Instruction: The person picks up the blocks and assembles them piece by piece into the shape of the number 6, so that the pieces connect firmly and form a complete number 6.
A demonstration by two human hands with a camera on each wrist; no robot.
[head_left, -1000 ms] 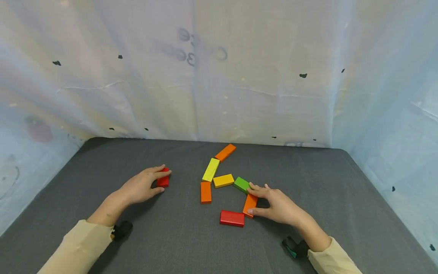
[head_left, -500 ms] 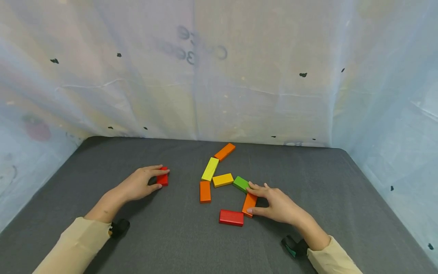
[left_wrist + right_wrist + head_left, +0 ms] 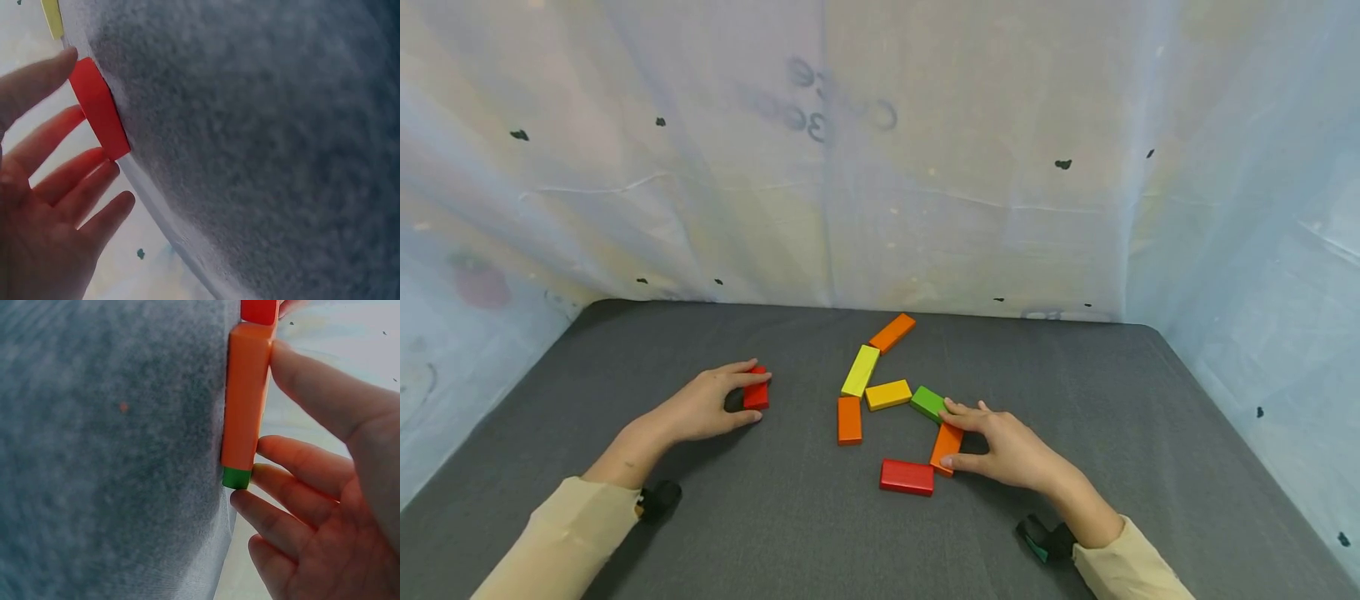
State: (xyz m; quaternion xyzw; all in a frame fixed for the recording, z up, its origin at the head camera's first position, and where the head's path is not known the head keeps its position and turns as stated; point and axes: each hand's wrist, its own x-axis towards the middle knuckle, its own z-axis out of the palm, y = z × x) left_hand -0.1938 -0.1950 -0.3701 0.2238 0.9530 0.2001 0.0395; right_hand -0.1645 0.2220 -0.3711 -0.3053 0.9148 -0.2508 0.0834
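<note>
In the head view, my left hand (image 3: 707, 404) spans a red block (image 3: 756, 392) lying on the table, its fingers at the far end and thumb at the near end. The left wrist view shows that red block (image 3: 100, 109) between thumb and fingertips. My right hand (image 3: 1011, 450) rests on an orange block (image 3: 946, 448), thumb near its front end. Its fingertips reach a green block (image 3: 928, 403) at the far end. In the right wrist view, the fingers lie fairly straight along the orange block (image 3: 245, 397). Another red block (image 3: 907, 477) adjoins its front end.
A yellow-orange block (image 3: 888, 395) lies left of the green one. Beyond it are a bright yellow block (image 3: 861, 371) and an orange block (image 3: 892, 332), with another orange block (image 3: 850, 421) nearer. A grey cloth covers the table (image 3: 805, 533); pale curtains (image 3: 970, 167) rise behind and beside it.
My left thumb shifts slightly against the near end of the red block. The right hand and the blocks stay in place; the head view drifts a little.
</note>
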